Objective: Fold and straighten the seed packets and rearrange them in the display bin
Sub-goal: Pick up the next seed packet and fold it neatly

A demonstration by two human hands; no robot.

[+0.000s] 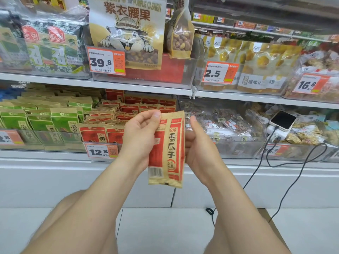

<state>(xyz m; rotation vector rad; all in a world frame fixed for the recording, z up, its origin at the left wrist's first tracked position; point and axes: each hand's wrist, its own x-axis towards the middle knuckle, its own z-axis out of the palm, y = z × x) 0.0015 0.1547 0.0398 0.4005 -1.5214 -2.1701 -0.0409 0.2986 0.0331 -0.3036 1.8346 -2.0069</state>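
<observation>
Knees [69, 204] bent before the shelf. Red seed packet [168, 149] is held upright, near the display bin [102, 143]. Left hand [141, 136] pinches its top; right hand [198, 143] grips its right edge. Folding appears under way; next, crease flat and reinsert.

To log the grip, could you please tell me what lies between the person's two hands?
In the head view, a red seed packet lies upright between the left hand, pinching its top corner, and the right hand at its right edge.

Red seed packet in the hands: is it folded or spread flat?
Folded: the red seed packet shows its barcode back beside its front label.
</observation>
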